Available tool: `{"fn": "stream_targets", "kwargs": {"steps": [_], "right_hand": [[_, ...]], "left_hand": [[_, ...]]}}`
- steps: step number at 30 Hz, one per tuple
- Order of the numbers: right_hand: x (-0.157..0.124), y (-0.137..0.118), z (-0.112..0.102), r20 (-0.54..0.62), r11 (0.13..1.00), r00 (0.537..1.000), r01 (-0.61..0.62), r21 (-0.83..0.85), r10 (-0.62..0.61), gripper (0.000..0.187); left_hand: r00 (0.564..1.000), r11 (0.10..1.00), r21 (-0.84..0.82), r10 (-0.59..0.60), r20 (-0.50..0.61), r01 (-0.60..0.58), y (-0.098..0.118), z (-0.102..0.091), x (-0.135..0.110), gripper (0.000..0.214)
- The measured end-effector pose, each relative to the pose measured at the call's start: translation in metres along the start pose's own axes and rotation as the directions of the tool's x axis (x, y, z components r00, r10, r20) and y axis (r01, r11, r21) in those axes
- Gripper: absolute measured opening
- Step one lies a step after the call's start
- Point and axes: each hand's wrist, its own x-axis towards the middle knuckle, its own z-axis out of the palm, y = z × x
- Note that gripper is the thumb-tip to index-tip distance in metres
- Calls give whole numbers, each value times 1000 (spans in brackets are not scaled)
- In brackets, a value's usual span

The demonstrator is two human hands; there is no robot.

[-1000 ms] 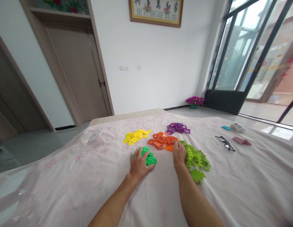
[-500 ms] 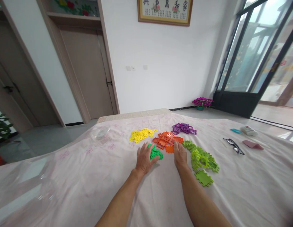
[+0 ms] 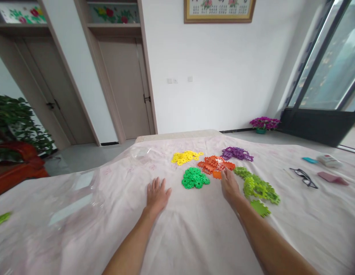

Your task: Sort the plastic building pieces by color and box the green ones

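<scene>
My left hand [image 3: 156,194] lies flat and open on the pale pink sheet [image 3: 194,233], a little left of the dark green pile of plastic pieces [image 3: 195,178]. Nothing is in it. My right hand [image 3: 230,186] rests palm down, its fingertips touching the near edge of the orange pile [image 3: 214,164]. A light green pile [image 3: 259,188] lies just right of that hand. A yellow pile [image 3: 185,156] and a purple pile [image 3: 237,153] sit farther back.
Black glasses [image 3: 303,177], a pink case [image 3: 332,177], a teal item [image 3: 310,160] and a small packet [image 3: 328,160] lie at the right. A light green piece [image 3: 2,219] sits at the far left. A potted plant [image 3: 13,126], doors and a glass door surround the bed.
My left hand came off the dark green pile and slid left onto the bare sheet. My right hand stayed by the orange pile. The camera turned left.
</scene>
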Motion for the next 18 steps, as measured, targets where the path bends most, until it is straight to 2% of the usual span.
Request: {"fn": "stream_targets", "kwargs": {"steps": [5,8,18], "right_hand": [[-14,0,4,26,995,998,61,-81,-59,56],[-14,1,7,42,992,996,83,-96,-80,51],[-10,1,1,66,970,977,208,-126,-201,38]], "left_hand": [[997,997,-20,76,17,-75,-15,-8,-14,64],[993,992,-55,118,9,-117,-22,-14,-22,63],[989,975,-175,119,-89,-133,-31,-22,-32,47]]}}
